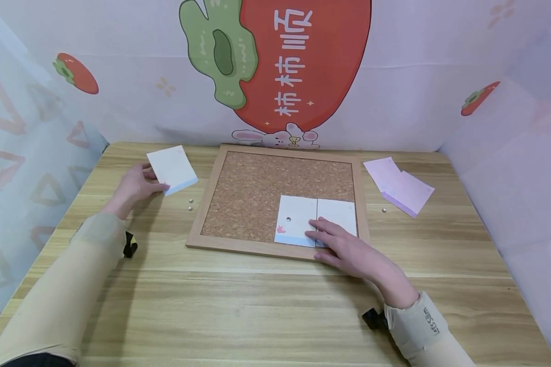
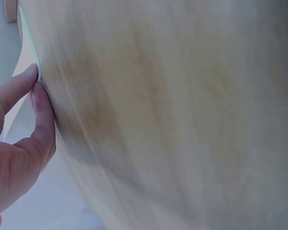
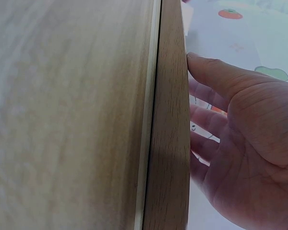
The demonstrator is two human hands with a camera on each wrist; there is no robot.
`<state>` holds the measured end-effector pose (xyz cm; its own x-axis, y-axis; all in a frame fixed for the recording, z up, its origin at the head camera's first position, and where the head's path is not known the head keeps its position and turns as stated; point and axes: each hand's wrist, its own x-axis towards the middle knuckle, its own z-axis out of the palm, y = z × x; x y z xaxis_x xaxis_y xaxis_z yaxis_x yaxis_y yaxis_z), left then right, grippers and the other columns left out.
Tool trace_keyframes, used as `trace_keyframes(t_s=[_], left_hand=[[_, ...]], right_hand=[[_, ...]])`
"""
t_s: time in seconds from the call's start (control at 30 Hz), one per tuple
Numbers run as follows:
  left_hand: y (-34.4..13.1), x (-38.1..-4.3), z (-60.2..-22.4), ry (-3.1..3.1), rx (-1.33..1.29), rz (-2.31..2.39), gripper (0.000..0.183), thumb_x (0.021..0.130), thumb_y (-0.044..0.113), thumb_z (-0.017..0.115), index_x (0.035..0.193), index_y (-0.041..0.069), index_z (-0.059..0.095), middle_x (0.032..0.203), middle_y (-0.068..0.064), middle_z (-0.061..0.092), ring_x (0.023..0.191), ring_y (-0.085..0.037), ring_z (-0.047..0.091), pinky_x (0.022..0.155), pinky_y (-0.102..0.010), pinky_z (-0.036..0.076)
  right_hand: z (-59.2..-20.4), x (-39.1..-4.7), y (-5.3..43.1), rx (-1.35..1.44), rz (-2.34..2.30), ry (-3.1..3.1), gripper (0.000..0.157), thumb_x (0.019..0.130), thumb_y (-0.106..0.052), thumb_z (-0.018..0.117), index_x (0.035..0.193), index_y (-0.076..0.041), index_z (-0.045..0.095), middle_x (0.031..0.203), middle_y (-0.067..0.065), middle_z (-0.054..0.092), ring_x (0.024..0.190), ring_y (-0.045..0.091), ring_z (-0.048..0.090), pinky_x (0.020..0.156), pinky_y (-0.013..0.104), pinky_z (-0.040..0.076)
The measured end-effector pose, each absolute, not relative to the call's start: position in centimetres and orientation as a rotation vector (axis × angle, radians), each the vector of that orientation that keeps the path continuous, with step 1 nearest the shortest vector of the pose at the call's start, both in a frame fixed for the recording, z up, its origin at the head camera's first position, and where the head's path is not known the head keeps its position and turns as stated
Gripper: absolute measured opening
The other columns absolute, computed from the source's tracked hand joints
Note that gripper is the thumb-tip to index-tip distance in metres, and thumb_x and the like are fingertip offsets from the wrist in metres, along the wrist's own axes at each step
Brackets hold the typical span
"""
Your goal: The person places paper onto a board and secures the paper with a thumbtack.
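On the left of the table, my left hand pinches the lower left corner of a white note with a blue bottom band. The left wrist view shows thumb and finger meeting on the note's edge. My right hand rests on the right one of two white notes on a wood-framed corkboard, fingers extended and covering its lower part. Its thumb lies at the front of the frame. A small silver pin sits on the left note.
Two small silver pins lie left of the corkboard. To its right are overlapping pink notes and another small pin. A printed cloth backdrop stands behind the wooden table.
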<state>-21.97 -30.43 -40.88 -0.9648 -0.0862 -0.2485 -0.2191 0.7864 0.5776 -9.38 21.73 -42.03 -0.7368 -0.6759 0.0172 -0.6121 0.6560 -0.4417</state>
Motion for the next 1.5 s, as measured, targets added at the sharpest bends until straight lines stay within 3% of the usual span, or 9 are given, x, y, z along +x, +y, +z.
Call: trace_keyframes(t_s=[0.07,0.17,0.33,0.43,0.9,1.3,1.5], left_hand=[[-30.5,-22.0,-41.0,2.770,-0.221,0.944,0.070,0.093,0.026,0.070,0.144,-0.008,0.037,0.133,-0.033,0.052,0.122,-0.045,0.049,0.107,-0.055,0.037],[-30.5,-21.9,-41.2,2.793,-0.199,0.943,0.050,0.096,0.029,0.067,0.126,-0.007,0.050,0.120,-0.026,0.057,0.105,-0.032,0.052,0.090,-0.041,0.041],[-30.6,-21.9,-41.4,2.778,-0.187,1.049,0.040,0.098,0.031,0.065,0.116,-0.003,0.053,0.097,0.000,0.063,0.083,-0.003,0.056,0.077,-0.020,0.046],[-30.3,-21.9,-41.2,2.724,-0.196,1.181,0.041,0.098,0.031,0.064,0.119,-0.003,0.052,0.094,0.008,0.059,0.077,0.007,0.057,0.072,-0.013,0.051],[-28.4,-21.8,-39.7,2.657,-0.150,1.352,0.053,0.098,0.036,0.063,0.135,0.000,0.050,0.102,0.016,0.059,0.084,0.009,0.063,0.082,-0.016,0.055],[-26.7,-21.4,-38.6,2.596,-0.055,1.405,0.051,0.098,0.032,0.064,0.136,0.000,0.051,0.097,0.022,0.061,0.085,0.007,0.067,0.080,-0.010,0.052],[-25.5,-21.2,-38.2,2.532,-0.012,1.435,0.046,0.097,0.028,0.066,0.130,-0.002,0.054,0.095,0.017,0.067,0.085,0.002,0.070,0.085,-0.016,0.055]], right_hand=[[-42.0,-9.4,21.7,-1.064,-0.643,2.720,0.050,0.096,-0.028,0.067,0.141,-0.008,0.056,0.156,0.015,0.044,0.147,0.036,0.038,0.116,0.052,0.037],[-42.1,-9.4,21.7,-1.058,-0.639,2.717,0.049,0.097,-0.028,0.066,0.141,-0.008,0.056,0.156,0.014,0.043,0.147,0.036,0.037,0.116,0.052,0.037],[-42.0,-9.4,21.7,-1.054,-0.640,2.712,0.049,0.097,-0.027,0.066,0.141,-0.009,0.055,0.156,0.014,0.043,0.147,0.036,0.037,0.116,0.052,0.037],[-42.0,-9.4,21.7,-1.053,-0.640,2.710,0.049,0.097,-0.027,0.066,0.141,-0.009,0.055,0.156,0.014,0.043,0.147,0.036,0.037,0.116,0.052,0.037],[-42.0,-9.3,21.8,-1.061,-0.648,2.717,0.050,0.097,-0.028,0.066,0.141,-0.008,0.056,0.156,0.015,0.043,0.147,0.037,0.038,0.116,0.052,0.037],[-42.1,-9.4,21.8,-1.053,-0.658,2.701,0.050,0.097,-0.026,0.066,0.142,-0.008,0.054,0.157,0.015,0.042,0.147,0.037,0.036,0.117,0.053,0.036],[-42.1,-9.4,21.8,-1.057,-0.659,2.699,0.050,0.097,-0.026,0.065,0.143,-0.009,0.054,0.157,0.015,0.042,0.148,0.037,0.036,0.117,0.053,0.035]])
